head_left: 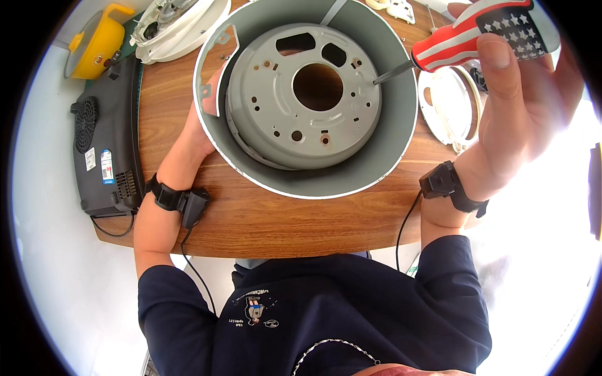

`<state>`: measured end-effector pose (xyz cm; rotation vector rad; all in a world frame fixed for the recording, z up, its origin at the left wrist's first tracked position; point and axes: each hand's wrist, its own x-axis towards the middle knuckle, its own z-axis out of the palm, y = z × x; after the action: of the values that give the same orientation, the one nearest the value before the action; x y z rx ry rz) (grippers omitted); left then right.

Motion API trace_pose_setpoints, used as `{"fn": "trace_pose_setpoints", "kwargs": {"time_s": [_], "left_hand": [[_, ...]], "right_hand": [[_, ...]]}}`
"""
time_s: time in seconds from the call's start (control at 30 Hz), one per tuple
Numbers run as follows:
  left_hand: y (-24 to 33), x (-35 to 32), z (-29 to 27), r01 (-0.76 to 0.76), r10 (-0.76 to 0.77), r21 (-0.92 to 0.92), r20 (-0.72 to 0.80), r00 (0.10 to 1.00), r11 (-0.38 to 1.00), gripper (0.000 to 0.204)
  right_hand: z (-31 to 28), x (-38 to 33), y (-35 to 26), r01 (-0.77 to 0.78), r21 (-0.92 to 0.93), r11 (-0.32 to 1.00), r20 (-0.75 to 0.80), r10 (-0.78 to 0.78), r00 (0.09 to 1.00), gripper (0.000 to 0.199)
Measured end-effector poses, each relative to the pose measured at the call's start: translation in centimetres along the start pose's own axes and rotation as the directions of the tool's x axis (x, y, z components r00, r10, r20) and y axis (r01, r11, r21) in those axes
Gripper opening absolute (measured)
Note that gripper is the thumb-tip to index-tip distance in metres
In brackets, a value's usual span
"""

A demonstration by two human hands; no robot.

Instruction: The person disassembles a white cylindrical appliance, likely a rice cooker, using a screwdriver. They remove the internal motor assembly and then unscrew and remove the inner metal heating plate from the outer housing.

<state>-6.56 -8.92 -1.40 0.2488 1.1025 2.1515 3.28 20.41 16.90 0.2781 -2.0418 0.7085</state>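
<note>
A round housing [263, 169] with a pale rim stands on the table before me, its opening facing up. Inside it sits a grey metal inner pan [276, 100] with a large central hole and several smaller slots and holes. My right hand [517, 100] is closed around the handle of a screwdriver [448, 47] with red and white stripes and stars. The screwdriver's shaft slants down to the left, its tip by the pan's right edge. My left hand [204, 122] is against the housing's outer left side, partly seen through a cutout; its fingers are mostly hidden.
On the wooden table [295, 222], a black appliance [106, 138] stands on edge at left, with a yellow pot [97, 47] behind it. White parts [182, 31] lie at the back left; a white ring-shaped part [448, 103] lies at right. Cables hang from both wrist straps.
</note>
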Motion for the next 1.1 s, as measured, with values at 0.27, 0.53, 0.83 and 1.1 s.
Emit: {"fn": "trace_pose_setpoints", "kwargs": {"time_s": [0.27, 0.53, 0.83, 1.1], "left_hand": [[0.9, 0.1, 1.8, 0.149, -0.087, 0.170, -0.327, 0.941, 0.974, 0.053], [0.8, 0.2, 1.8, 0.161, -0.112, 0.105, -0.367, 0.924, 0.981, 0.051], [0.6, 0.1, 1.6, 0.137, -0.120, 0.023, -0.350, 0.929, 0.990, 0.050], [0.3, 0.0, 1.0, 0.130, -0.117, 0.013, -0.353, 0.928, 0.991, 0.048]], "right_hand": [[-3.3, 0.7, 4.7, 0.069, 0.020, 0.997, -0.046, -0.068, 0.997, 0.036], [-2.0, -0.2, 5.1, -0.004, 0.136, 0.991, -0.146, 0.024, 0.989, 0.030], [-3.1, -0.5, 3.7, 0.034, -0.033, 0.999, 0.012, -0.034, 0.999, 0.032], [-3.4, -0.7, 3.5, 0.031, -0.066, 0.997, 0.029, -0.029, 0.999, 0.034]]}}
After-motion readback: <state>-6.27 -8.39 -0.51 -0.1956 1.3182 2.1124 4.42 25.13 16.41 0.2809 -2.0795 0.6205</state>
